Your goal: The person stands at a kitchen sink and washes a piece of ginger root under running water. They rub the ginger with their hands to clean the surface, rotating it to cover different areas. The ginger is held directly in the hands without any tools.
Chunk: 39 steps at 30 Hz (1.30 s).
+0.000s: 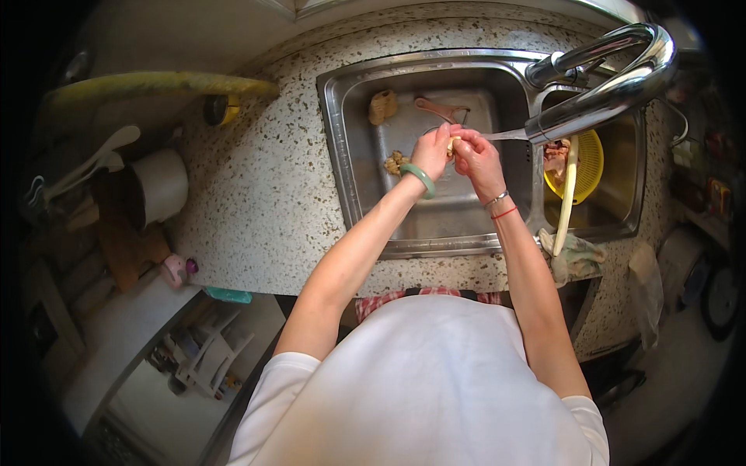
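My left hand, with a green bangle at its wrist, is over the large steel sink basin. My right hand meets it there. Between the pinched fingertips of both hands shows a small pale yellow piece, too covered to name. A thin water stream runs from the chrome faucet toward my fingers. Beside my left hand, a knobbly tan lump lies on the basin floor. Farther back are a tan chunk and a pink-handled peeler.
In the smaller right basin sits a yellow colander with raw meat pieces. A long pale stick leans across it to the front rim, near a cloth. The speckled counter surrounds the sink; a white pot stands left.
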Available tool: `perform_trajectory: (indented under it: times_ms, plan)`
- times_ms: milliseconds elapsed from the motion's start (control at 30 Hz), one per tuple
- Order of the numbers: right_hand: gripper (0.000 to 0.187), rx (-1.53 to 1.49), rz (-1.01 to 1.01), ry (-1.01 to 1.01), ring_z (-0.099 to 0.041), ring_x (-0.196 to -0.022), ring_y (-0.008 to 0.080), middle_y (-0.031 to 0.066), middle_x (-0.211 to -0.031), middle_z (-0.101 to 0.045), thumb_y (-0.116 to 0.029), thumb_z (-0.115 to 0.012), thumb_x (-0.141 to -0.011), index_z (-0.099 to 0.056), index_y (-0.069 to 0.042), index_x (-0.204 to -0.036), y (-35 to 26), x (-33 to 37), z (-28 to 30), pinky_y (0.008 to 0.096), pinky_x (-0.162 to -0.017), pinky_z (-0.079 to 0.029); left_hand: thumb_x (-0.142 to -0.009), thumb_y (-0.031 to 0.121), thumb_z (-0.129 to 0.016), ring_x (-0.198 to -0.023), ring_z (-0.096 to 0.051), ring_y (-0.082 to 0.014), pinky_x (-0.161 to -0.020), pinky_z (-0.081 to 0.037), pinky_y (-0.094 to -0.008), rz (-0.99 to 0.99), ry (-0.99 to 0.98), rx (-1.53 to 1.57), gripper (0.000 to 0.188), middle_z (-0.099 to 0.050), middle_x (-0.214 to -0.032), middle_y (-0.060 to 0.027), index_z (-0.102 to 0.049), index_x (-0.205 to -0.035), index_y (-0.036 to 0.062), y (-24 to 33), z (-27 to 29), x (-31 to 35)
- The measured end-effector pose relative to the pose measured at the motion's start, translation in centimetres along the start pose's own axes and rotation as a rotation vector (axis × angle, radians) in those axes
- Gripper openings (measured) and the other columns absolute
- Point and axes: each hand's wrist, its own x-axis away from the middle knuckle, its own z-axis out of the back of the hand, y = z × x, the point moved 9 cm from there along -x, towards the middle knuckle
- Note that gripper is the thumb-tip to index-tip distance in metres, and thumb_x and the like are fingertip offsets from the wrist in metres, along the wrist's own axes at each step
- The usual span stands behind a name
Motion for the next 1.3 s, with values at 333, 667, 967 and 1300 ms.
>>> perform_trajectory:
  times_ms: [333,667,967,1300]
  plan:
    - [0.016,-0.046,0.003,0.029,-0.045,-0.054,0.0053,-0.0007,-0.068,-0.054,-0.009,-0.051,-0.088,-0.059,-0.001,-0.1,0.4,0.3,0.4,0.0194,-0.048,-0.035,-0.097,0.039,-0.033,-0.05,-0.035,-0.0032,-0.039,-0.026,-0.0193,-0.065,0.06,-0.062,0.044,-0.047,-0.064,0.0045,-0.057,-0.116,0.0074,-0.6,0.5,-0.7]
    - [0.017,-0.073,-0.02,0.002,-0.042,-0.052,0.005,-0.0011,-0.067,-0.053,-0.012,-0.055,-0.088,-0.059,-0.002,-0.1,0.4,0.1,0.4,0.0192,-0.047,-0.033,-0.098,0.039,-0.031,-0.046,-0.022,-0.0027,-0.038,-0.02,-0.0184,0.19,-0.069,0.126,0.045,-0.031,-0.057,0.0065,-0.056,-0.117,0.0077,-1.0,-0.2,0.3]
    - [0.019,-0.061,0.02,-0.054,-0.043,-0.053,0.0038,-0.0027,-0.068,-0.052,-0.011,-0.055,-0.087,-0.058,-0.003,-0.104,-0.6,0.2,-0.4,0.0182,-0.047,-0.035,-0.098,0.039,-0.031,-0.046,-0.023,-0.0026,-0.038,-0.019,-0.0184,0.234,-0.188,0.315,0.045,-0.03,-0.056,0.0075,-0.057,-0.116,0.0082,-1.2,-0.7,0.3]
    - [0.022,0.205,0.176,-0.067,-0.045,-0.056,0.0029,-0.0041,-0.069,-0.051,-0.005,-0.054,-0.085,-0.055,-0.002,-0.106,-1.8,0.3,-0.7,0.0171,-0.051,-0.037,-0.096,0.04,-0.034,-0.057,-0.047,-0.0059,-0.039,-0.032,-0.0201,0.197,-0.088,0.15,0.045,-0.06,-0.08,0.0006,-0.056,-0.118,0.007,-1.2,0.2,-0.2]
